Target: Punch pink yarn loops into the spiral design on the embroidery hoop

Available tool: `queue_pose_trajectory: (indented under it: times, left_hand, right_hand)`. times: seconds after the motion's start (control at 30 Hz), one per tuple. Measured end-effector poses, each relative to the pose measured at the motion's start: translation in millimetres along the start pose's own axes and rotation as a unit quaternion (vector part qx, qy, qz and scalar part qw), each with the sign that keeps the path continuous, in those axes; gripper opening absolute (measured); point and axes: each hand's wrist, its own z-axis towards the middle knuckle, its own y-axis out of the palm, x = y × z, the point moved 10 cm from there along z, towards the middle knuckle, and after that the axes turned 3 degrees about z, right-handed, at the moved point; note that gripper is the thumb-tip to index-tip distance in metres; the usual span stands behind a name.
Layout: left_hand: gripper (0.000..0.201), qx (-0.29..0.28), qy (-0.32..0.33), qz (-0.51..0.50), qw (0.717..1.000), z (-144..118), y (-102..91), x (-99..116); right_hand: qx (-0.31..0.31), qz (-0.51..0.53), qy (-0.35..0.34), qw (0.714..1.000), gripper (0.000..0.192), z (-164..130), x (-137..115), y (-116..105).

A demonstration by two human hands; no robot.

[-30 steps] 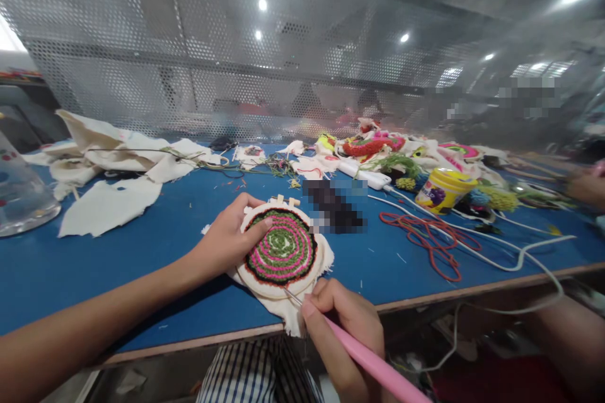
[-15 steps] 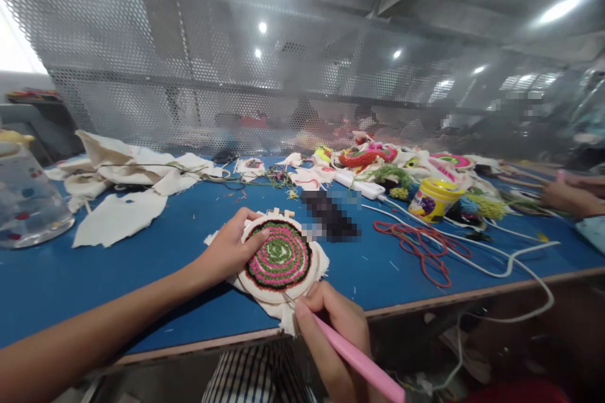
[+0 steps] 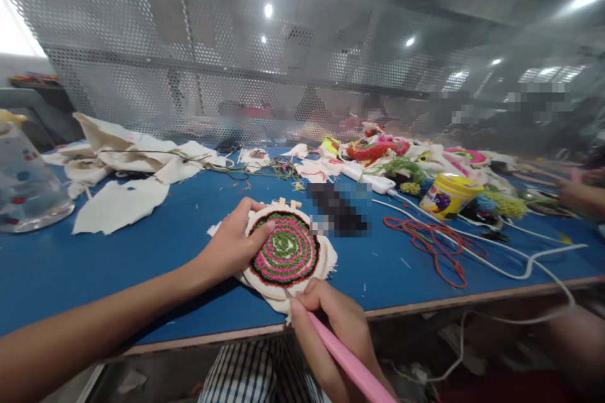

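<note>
My left hand [image 3: 241, 236] grips the left side of a round embroidery hoop [image 3: 258, 289], its thumb lying over the stitched face. White cloth with frayed edges [image 3: 331, 258] spreads out around the hoop. Rings of green and pink yarn loops [image 3: 285, 245] fill the middle, bordered in black and orange-red. In my right hand [image 3: 331, 321] is a pink-handled punch needle [image 3: 343, 356], pinched near its metal end. Its tip meets the cloth at the lower edge of the stitched circle; how deep it goes, I cannot tell.
White cloth scraps [image 3: 120, 208] and a clear spotted jug [image 3: 28, 182] are at left. Beyond the hoop lie a dark blurred item [image 3: 338, 208], red yarn [image 3: 439, 245], a white cable [image 3: 510, 274], a yellow tub [image 3: 449, 196] and heaped yarn pieces. Another person's hand [image 3: 581, 195] is at right.
My right hand has come slightly closer to the hoop, and less of the needle's metal shaft shows. My left hand keeps its hold. The whole view has shifted a little.
</note>
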Motion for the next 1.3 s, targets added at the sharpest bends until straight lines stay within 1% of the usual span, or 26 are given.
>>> queue_pose_trajectory:
  times: [0.03,0.1,0.17,0.23,0.33,0.43,0.5,0.57,0.63,0.7,0.8,0.87,0.93,1.0,1.07,1.1,1.17,1.23,1.3]
  left_hand:
    - [0.025,0.005,0.004,0.001,1.0,-1,-1.1,2]
    - [0.024,0.013,0.014,0.005,1.0,-2,-3.2,6]
    - [0.023,0.015,0.022,0.002,1.0,-3,-3.9,9]
    - [0.022,0.01,0.029,-0.011,0.999,-3,-3.0,10]
    - [0.021,0.005,0.033,-0.022,0.999,-3,-1.9,10]
    - [0.02,0.005,0.028,-0.016,0.999,-3,-1.6,10]
    - [0.02,0.007,0.027,-0.015,1.0,-4,-1.7,11]
    - [0.019,0.013,0.03,-0.017,0.999,-4,-2.3,13]
    - [0.019,0.019,0.032,-0.017,0.999,-5,-3.0,15]
    - [0.018,0.025,0.033,-0.012,0.999,-6,-4.0,16]
    - [0.017,0.031,0.039,0.002,0.999,-9,-6.3,20]
    - [0.017,0.035,0.052,0.009,0.998,-11,-8.4,25]
    - [0.017,0.036,0.063,0.014,0.997,-12,-9.7,29]
    - [0.016,0.033,0.063,0.017,0.997,-12,-9.7,29]
    - [0.016,0.026,0.057,0.01,0.998,-11,-8.4,28]
    - [0.017,0.022,0.055,0.004,0.998,-10,-7.6,27]
    - [0.016,0.018,0.053,-0.003,0.998,-9,-6.6,26]
    - [0.016,0.022,0.057,0.0,0.998,-10,-6.8,25]
    - [0.015,0.029,0.062,0.006,0.998,-11,-7.8,27]
  right_hand:
    - [-0.009,-0.025,-0.01,1.0,0.015,3,-2,4]
    - [-0.008,-0.066,-0.024,0.998,0.013,6,-5,9]
    - [0.014,-0.059,-0.01,0.998,0.016,5,-4,7]
    - [0.051,-0.002,0.034,0.998,0.023,0,4,0]
    - [0.117,0.092,0.11,0.983,0.029,-14,21,-12]
    - [0.152,0.153,0.126,0.968,0.031,-23,28,-16]
    - [0.152,0.161,0.123,0.968,0.031,-23,28,-15]
    - [0.137,0.131,0.111,0.976,0.031,-20,24,-14]
    - [0.105,0.08,0.082,0.988,0.029,-15,16,-10]
    - [0.061,0.03,0.04,0.997,0.025,-7,5,-4]
    - [0.009,-0.046,-0.021,0.999,0.015,2,-9,8]
    - [0.0,-0.065,-0.026,0.998,0.013,5,-11,12]
    - [0.02,-0.031,0.002,0.999,0.018,4,-5,9]
    - [0.063,0.033,0.048,0.996,0.025,-3,7,2]
    - [0.108,0.095,0.082,0.986,0.03,-12,20,-5]
    - [0.122,0.125,0.091,0.98,0.031,-17,25,-7]
    - [0.129,0.173,0.091,0.972,0.032,-21,29,-8]
    - [0.125,0.178,0.086,0.972,0.032,-22,28,-7]
    - [0.116,0.122,0.073,0.983,0.03,-18,20,-7]
